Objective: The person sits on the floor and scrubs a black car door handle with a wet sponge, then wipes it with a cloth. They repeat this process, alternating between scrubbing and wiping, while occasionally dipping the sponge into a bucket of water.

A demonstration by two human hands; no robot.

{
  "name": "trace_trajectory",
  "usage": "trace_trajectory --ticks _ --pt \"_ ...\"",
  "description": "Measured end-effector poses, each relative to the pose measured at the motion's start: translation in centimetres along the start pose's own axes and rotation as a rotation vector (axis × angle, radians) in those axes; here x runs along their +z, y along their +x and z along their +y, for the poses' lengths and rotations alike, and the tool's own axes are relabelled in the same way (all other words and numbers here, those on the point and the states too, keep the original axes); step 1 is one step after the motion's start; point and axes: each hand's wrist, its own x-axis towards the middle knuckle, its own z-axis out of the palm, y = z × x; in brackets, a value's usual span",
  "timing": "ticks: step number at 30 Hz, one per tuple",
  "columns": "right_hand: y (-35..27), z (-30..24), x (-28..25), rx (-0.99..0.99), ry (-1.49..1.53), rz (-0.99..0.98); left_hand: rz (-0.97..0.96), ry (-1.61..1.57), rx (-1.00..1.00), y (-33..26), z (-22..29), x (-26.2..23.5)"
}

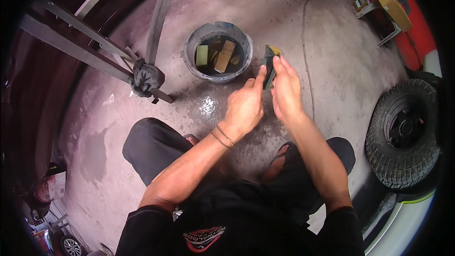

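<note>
Both hands meet in front of me, just right of the bucket. Between them is a dark grey-green folded sheet with a yellow corner, which looks like sandpaper (pixel 269 61). My left hand (pixel 244 106) is closed on its near left side, with the index finger stretched along it. My right hand (pixel 287 87) presses against the other side, fingers together and extended. The palms hide part of the sheet. A round grey bucket (pixel 190 42) holds dark water, a pale green block (pixel 202 55), a brown block (pixel 224 57) and several yellowish scraps.
To the left stands a metal frame (pixel 160 19) with a dark cloth (pixel 146 77) bunched around its leg. A cable (pixel 305 57) runs along the wet-patched concrete floor (pixel 99 123). At the right lies a wheel with a tyre (pixel 403 132); a cardboard box (pixel 389 4) stands farther back.
</note>
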Motion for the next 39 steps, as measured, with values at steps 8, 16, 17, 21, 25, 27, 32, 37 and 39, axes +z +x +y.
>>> trace_trajectory --ticks 8,16,17,21,25,27,32,37,39 --pt "-0.7 -0.7 2.5 -0.002 0.026 0.124 0.078 0.109 0.071 0.2 -1.1 -0.3" --pt "-2.4 1.6 2.8 -0.122 -0.018 0.055 0.12 0.081 0.002 1.3 -1.5 0.8" --pt "-2.2 0.3 3.5 -0.16 -0.045 0.085 0.086 0.11 0.008 0.6 -1.2 0.8" --pt "-0.5 1.2 1.6 -0.194 0.062 0.221 0.029 0.133 0.054 0.5 -0.2 1.7" --pt "-2.3 1.4 2.9 -0.158 -0.079 0.064 0.048 0.04 0.001 1.4 -1.2 1.5" --pt "1.4 0.8 1.1 -0.114 0.075 0.166 -0.004 0.044 0.054 0.6 -0.6 1.5" --pt "3.8 -3.4 -4.0 0.029 0.369 -0.165 -0.295 -1.016 -0.2 2.0 -1.1 -1.5" --pt "1.4 -6.2 -3.9 -0.026 0.389 -0.274 -0.292 -1.439 -0.309 1.9 -1.4 -3.3" --pt "0.4 -6.3 -3.0 -0.14 0.278 -0.267 -0.281 -1.488 -0.314 1.8 -1.4 -3.5"
